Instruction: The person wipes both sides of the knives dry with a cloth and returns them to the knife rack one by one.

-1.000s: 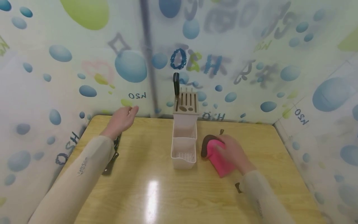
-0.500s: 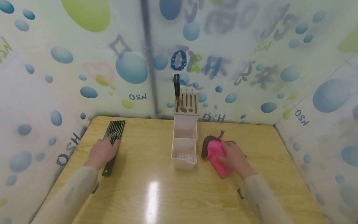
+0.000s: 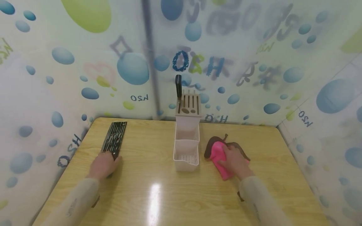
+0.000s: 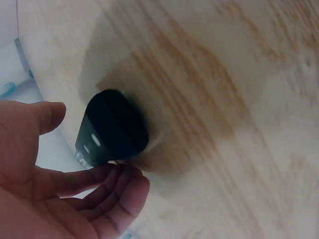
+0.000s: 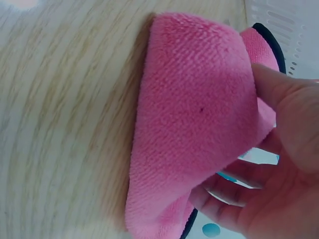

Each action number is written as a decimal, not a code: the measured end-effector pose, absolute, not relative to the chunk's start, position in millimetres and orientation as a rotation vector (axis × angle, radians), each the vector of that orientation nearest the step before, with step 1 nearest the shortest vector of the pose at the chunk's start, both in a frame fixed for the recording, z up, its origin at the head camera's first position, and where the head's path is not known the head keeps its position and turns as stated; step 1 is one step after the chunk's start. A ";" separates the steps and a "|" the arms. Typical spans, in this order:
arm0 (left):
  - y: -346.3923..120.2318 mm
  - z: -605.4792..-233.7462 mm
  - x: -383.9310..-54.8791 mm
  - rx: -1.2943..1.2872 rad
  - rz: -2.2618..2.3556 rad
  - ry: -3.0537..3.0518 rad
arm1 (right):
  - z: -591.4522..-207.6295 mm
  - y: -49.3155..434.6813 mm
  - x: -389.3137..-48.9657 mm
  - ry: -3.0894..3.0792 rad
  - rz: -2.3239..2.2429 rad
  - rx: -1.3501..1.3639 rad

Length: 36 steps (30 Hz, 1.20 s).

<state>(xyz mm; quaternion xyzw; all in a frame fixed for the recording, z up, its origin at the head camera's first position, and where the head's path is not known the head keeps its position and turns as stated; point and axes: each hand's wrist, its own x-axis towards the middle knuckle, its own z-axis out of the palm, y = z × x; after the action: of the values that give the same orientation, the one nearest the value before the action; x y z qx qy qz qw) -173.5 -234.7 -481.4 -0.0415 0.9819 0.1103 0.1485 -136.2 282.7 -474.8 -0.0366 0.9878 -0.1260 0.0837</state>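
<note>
A black kitchen knife with a pale streaked pattern on its broad blade lies at the table's left, blade pointing away. My left hand is at its handle. In the left wrist view, loosely bent fingers touch the side of the black handle, while the thumb stands apart from it. On the right, my right hand pinches a pink cloth with a dark edge, still on the table. The right wrist view has the cloth's fold between thumb and fingers.
A white knife holder with a slotted top stands mid-table, and one black-handled knife is in it. Dark handle ends show by the left sleeve, by the right sleeve and behind the cloth. Patterned walls border the table.
My left hand has come down and back from above the table's far left to the knife's handle, uncovering the blade. My right hand stays at the cloth, which has spread slightly.
</note>
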 end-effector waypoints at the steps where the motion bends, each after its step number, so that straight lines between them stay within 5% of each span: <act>1: -234.4 -483.2 -173.8 -0.128 0.319 2.819 | -475.2 282.4 -136.4 2.952 -0.364 -0.108; 36: -210.6 -473.2 -146.4 -0.046 0.599 3.028 | -485.5 292.3 -144.0 3.068 -0.499 -0.062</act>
<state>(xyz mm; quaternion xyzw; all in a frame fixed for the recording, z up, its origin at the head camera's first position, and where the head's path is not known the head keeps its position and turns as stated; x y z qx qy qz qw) -146.4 -210.6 -473.2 -0.0149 0.9805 0.1939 0.0275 -144.0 292.3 -485.5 -0.0200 0.9867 -0.1606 0.0165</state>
